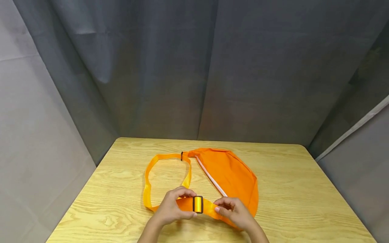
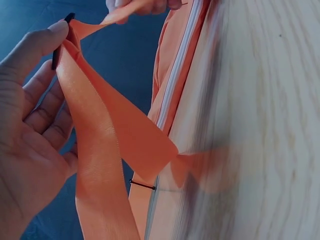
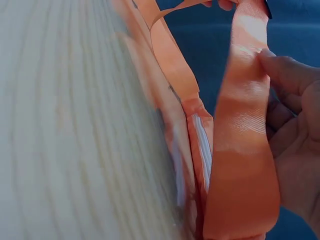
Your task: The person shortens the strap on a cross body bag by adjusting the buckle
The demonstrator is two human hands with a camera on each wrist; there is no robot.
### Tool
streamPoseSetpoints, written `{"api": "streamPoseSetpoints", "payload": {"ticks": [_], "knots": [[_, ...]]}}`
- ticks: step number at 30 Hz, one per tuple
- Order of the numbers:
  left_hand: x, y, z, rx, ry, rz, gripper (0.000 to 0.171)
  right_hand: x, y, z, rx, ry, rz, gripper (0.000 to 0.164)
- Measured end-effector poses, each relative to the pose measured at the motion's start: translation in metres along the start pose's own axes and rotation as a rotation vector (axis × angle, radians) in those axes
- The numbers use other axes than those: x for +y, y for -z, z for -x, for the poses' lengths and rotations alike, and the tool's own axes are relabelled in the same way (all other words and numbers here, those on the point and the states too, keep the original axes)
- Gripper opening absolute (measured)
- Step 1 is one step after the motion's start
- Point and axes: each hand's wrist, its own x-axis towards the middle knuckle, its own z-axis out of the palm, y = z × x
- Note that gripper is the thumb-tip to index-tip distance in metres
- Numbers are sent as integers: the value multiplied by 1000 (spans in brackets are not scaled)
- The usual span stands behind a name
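An orange waist bag (image 1: 228, 172) with a white zipper (image 1: 211, 177) lies on the table, its orange strap (image 1: 147, 189) looping out to the left. My left hand (image 1: 172, 206) pinches a black slide buckle (image 1: 198, 204) threaded on the strap, thumb below and fingers above. In the left wrist view the buckle (image 2: 63, 42) sits at the thumb tip, and two layers of strap hang from it. To the right of the buckle, my right hand (image 1: 234, 211) pinches the strap between thumb and fingers. The strap (image 3: 245, 150) runs broad and flat past that hand in the right wrist view.
The light wood table (image 1: 304, 195) extends on both sides of the bag. A small black ring (image 1: 181, 156) joins strap and bag at the far end. Grey curtains (image 1: 170, 74) stand behind the table and at both sides.
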Motion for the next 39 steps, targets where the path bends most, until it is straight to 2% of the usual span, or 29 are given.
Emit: {"api": "streamPoseSetpoints", "payload": {"ticks": [5,7,10,13,15,20,24,29,34,39], "knots": [[-1,0,1,-2,11,7,46,-4,-2,0,35,25,14,8],[-1,0,1,-8,16,17,45,8,-3,-1,39,51,13,8],[-1,-1,1,-22,25,34,45,12,-4,-3,37,92,4,9],[-4,-2,1,-29,18,39,45,8,-6,-3,35,117,-2,10],[-12,-4,1,-22,10,32,46,2,-6,-4,38,118,-5,10],[-38,-11,1,-9,-68,-1,49,-14,-10,-7,26,122,-46,9],[-46,-16,-1,-22,-151,-8,47,-8,-14,-12,5,134,-61,12],[-47,-17,-1,-20,-172,-10,45,3,-15,-13,-12,91,-68,12],[-45,-13,0,-8,-139,-20,46,6,-9,-7,-48,-1,-102,21],[-34,-9,1,6,-125,-16,48,7,-3,-2,-51,-60,-62,16]]}}
